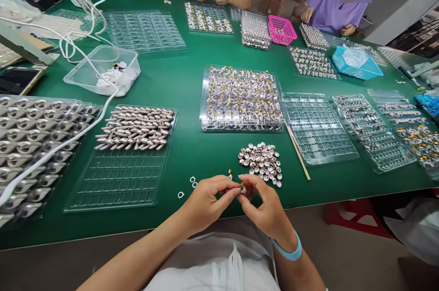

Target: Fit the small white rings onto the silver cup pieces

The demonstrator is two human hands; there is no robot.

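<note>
My left hand (209, 199) and my right hand (262, 204) meet near the table's front edge. Their fingertips pinch a small white part with a yellow piece (243, 187) between them; the fingers hide much of it. Just beyond my left fingers lies a similar small part with a yellow tip (230, 173). A heap of small round silvery caps (262, 161) sits on the green table just past my right hand. Several white rings (181, 194) lie to the left of my left hand.
A clear tray of white-and-yellow parts (242, 99) stands ahead, with a wooden stick (297, 151) to its right. Trays of metal parts (135, 129) are on the left, below a plastic tub (103, 71) and a white cable (85, 129). Two people work across the table.
</note>
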